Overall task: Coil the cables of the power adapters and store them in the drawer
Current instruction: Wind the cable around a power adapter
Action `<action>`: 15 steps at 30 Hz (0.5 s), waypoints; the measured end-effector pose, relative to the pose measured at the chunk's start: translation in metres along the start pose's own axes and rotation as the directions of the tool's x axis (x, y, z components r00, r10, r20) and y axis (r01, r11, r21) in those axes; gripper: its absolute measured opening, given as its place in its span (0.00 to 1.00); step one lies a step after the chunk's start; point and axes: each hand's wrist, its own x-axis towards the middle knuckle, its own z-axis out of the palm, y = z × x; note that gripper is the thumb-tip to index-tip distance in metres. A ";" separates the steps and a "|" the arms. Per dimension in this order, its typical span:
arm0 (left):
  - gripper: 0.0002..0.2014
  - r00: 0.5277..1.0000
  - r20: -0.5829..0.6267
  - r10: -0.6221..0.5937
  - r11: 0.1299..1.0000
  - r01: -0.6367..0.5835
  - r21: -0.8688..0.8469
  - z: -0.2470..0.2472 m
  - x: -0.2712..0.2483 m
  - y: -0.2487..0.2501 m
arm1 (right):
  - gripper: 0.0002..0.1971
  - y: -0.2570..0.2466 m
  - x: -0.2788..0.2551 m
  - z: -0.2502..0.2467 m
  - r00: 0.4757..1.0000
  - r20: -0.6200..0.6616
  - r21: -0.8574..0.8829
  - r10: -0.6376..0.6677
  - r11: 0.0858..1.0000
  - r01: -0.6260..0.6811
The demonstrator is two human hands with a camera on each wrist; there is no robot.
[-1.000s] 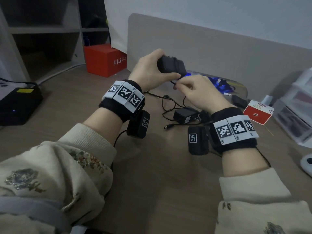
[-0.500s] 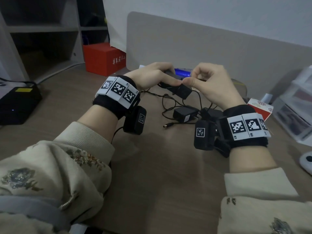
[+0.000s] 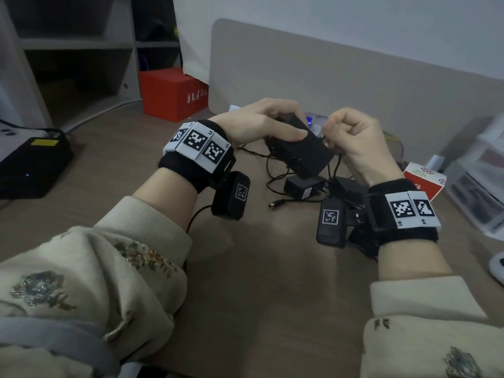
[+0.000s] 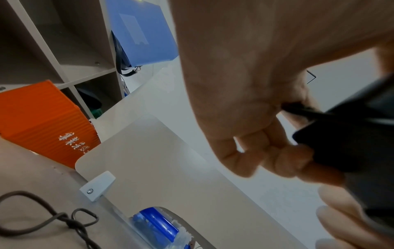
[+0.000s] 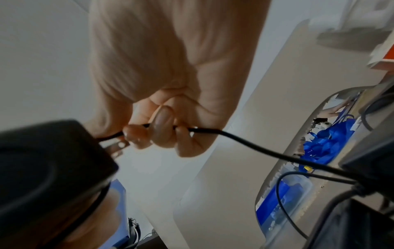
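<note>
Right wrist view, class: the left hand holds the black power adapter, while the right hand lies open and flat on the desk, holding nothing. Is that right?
Not quite. The left hand does hold the black power adapter, but the right hand is not open: the right wrist view shows its fingers pinching the adapter's thin black cable, raised off the desk.

Black adapter (image 3: pixel 302 151), red box (image 3: pixel 174 95), brown desk (image 3: pixel 272 282).

A black power adapter (image 3: pixel 300 148) is held tilted above the desk, metal prongs showing at one end. Its thin black cable (image 5: pixel 255 148) runs taut from the block and then down toward the desk. A second, smaller black adapter (image 3: pixel 300 188) lies flat below it among loose cable loops (image 3: pixel 272 170), its barrel plug (image 3: pixel 275 204) resting just beside it.
</note>
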 end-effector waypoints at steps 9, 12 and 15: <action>0.15 0.996 -0.057 0.073 0.996 -0.076 -0.054 0.007 0.005 -0.004 | 0.08 0.000 -0.001 -0.001 0.992 -0.120 0.153 -0.024 0.987 0.042; 0.09 0.994 -0.052 0.100 0.994 -0.102 -0.045 0.007 0.006 -0.002 | 0.09 -0.002 -0.001 -0.002 0.989 -0.148 0.205 -0.018 0.977 0.048; 0.06 0.986 -0.043 0.162 0.984 -0.164 -0.068 0.009 0.007 -0.002 | 0.12 -0.003 -0.001 -0.005 0.990 -0.137 0.268 -0.012 0.962 0.048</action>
